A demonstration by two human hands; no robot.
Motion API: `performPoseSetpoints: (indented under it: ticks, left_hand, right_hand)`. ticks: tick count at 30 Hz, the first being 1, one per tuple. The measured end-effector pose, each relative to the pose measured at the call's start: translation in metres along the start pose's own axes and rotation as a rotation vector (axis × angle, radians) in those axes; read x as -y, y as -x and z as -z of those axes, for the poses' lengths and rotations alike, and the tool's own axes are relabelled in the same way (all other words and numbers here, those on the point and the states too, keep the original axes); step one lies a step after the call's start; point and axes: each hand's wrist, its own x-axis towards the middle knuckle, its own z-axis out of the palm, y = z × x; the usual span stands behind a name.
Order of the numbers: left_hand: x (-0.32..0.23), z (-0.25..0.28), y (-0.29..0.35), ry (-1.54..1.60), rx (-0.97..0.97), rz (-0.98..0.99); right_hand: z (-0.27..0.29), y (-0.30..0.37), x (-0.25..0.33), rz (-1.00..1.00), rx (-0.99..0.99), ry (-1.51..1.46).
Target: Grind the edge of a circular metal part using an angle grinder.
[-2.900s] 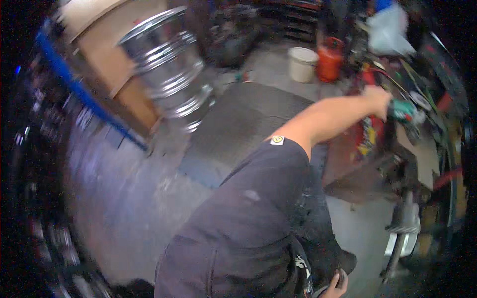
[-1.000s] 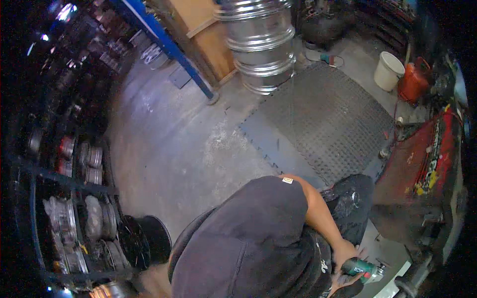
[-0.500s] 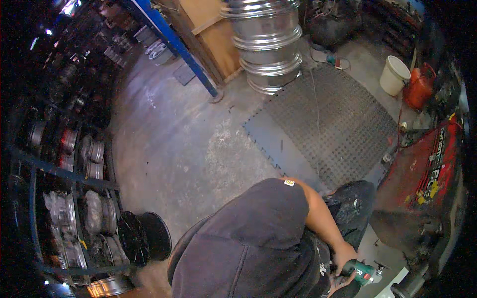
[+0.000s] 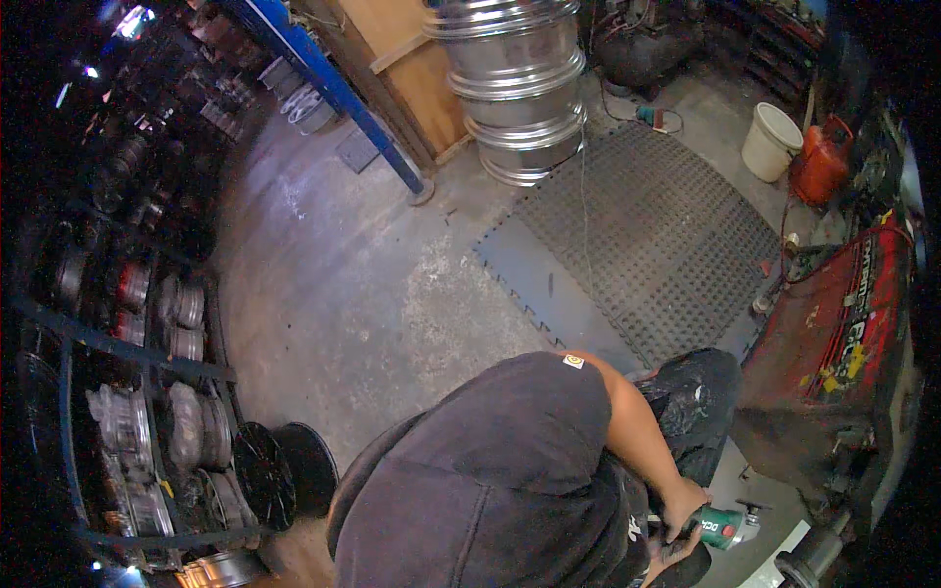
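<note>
At the lower right, my left hand (image 4: 683,510) is closed around the dark rear body of a green angle grinder (image 4: 721,527). Its silver head and small dark fitting point to the right, away from my body. Just beneath, my right hand (image 4: 669,557) is partly covered by the left hand and my torso; its fingers are bent against the underside of the tool's rear end. My bare left forearm runs down from a dark short sleeve, past my knee in stained dark trousers. A pale, flat-edged piece (image 4: 779,561) lies below the grinder's head.
A red machine (image 4: 823,333) stands close at the right, with a dark cylindrical part (image 4: 814,559) below it. Ahead lie rubber mats (image 4: 647,225), stacked silver wheel rims (image 4: 520,88), a white bucket (image 4: 771,142) and an orange gas cylinder (image 4: 821,162). Rim racks (image 4: 147,358) line the left.
The grinder has turned slightly, its head now a little higher and further right. Both hands stay on it. The whole view has shifted slightly.
</note>
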Motion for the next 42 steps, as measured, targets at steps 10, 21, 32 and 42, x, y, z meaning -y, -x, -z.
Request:
performPoseSetpoints:
  ticks: [10,21,32,42]
  left_hand:
    - [0.005,0.005,-0.002,0.006,0.075,-0.057]
    - [-0.018,0.045,-0.004,-0.113,0.217,-0.186]
    - [-0.005,0.044,-0.021,-0.2,0.229,-0.224]
    - [-0.004,0.035,-0.015,-0.082,0.239,-0.144]
  right_hand:
    - [0.033,0.049,0.005,0.34,0.22,0.524]
    - [-0.01,0.033,-0.004,0.019,0.015,-0.482]
    - [-0.013,0.019,-0.015,0.087,-0.034,-0.514]
    - [-0.021,0.023,0.004,0.242,-0.054,-0.513]
